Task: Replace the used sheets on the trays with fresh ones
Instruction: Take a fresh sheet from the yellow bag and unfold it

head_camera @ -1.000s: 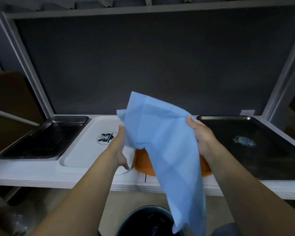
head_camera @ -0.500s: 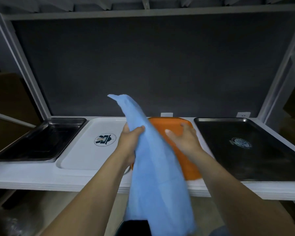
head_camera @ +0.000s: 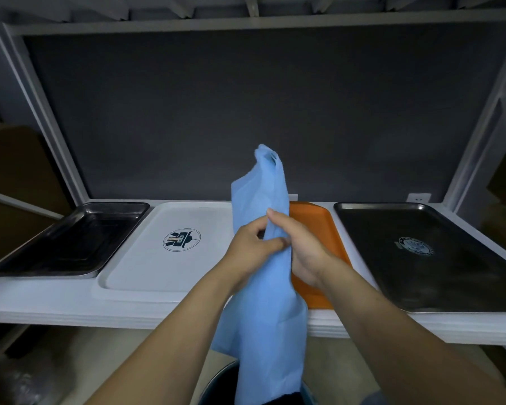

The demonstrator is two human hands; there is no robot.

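Nearest, at the bottom edge: dark round bin (head_camera: 221,381), directly below both forearms and close to the body. Dangling into or just above its mouth (cannot tell which): lower end of a light-blue nonwoven sheet (head_camera: 263,317), gathered into a long loose bundle, long axis close to vertical, top corner poking up above the grip. Higher up, at the bundle's middle: left hand (head_camera: 250,249) and right hand (head_camera: 306,254) meeting from either side, both closed round the cloth, left thumb laid across the front, right index finger raised along the fold. Forearms converging from the lower corners, wrists about level, neither hand clearly nearer the bin. Judged as a used sheet bound for disposal; bin straight down from the grip, so likely just a lowering and a release. Behind the hands, on the white worktop (head_camera: 56,305): bare orange plastic tray (head_camera: 314,223), then white logo tray (head_camera: 146,267) and deep steel pan (head_camera: 44,271) to the left, wide dark flat tray (head_camera: 398,287) to the right, none showing a sheet. Farthest back: dark grey panel (head_camera: 246,112).
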